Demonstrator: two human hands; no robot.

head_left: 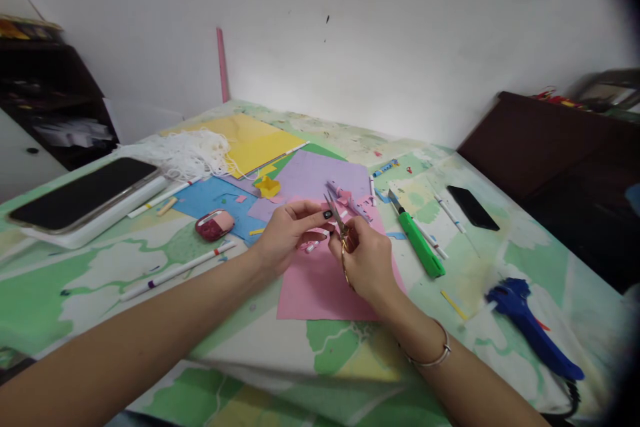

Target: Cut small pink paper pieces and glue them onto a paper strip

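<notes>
My right hand [367,257] is closed round the handles of small gold scissors [345,250], whose blades point up and to the left. My left hand [293,233] is beside the blades, thumb and fingers pinched together on something small that I cannot make out. Both hands are over a pink sheet [325,293]. Near the fingers lies a small rolled piece [313,246] in pink and white. Behind the scissors, purple and pink cut paper pieces [353,200] rest on a purple sheet [313,173].
A green cutter [421,245], a black phone [473,207] and a blue glue gun [535,330] lie to the right. On the left are a larger phone [87,193], white yarn [185,153], a red case [214,225] and a marker [175,272]. Yellow sheets [250,137] lie behind.
</notes>
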